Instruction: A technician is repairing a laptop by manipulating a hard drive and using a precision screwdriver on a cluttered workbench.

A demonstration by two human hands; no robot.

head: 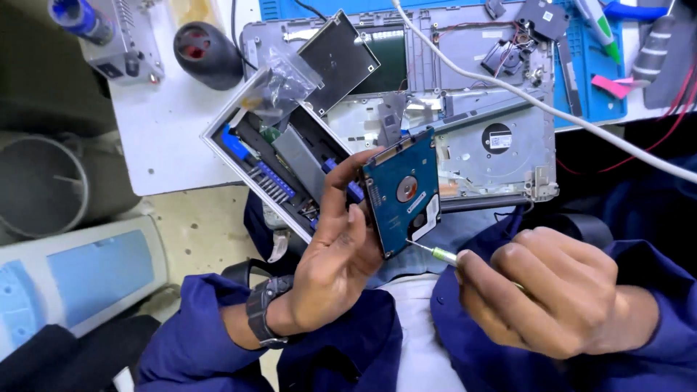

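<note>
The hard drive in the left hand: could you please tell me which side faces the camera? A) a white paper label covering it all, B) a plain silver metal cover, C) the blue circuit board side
C: the hard drive held up by the left hand shows its blue circuit board, with the screwdriver tip from the right hand at its lower edge.

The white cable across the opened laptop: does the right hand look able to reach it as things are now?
Probably not freely: the right hand is closed on a small screwdriver touching the hard drive. Nothing blocks the way to the white cable.
</note>
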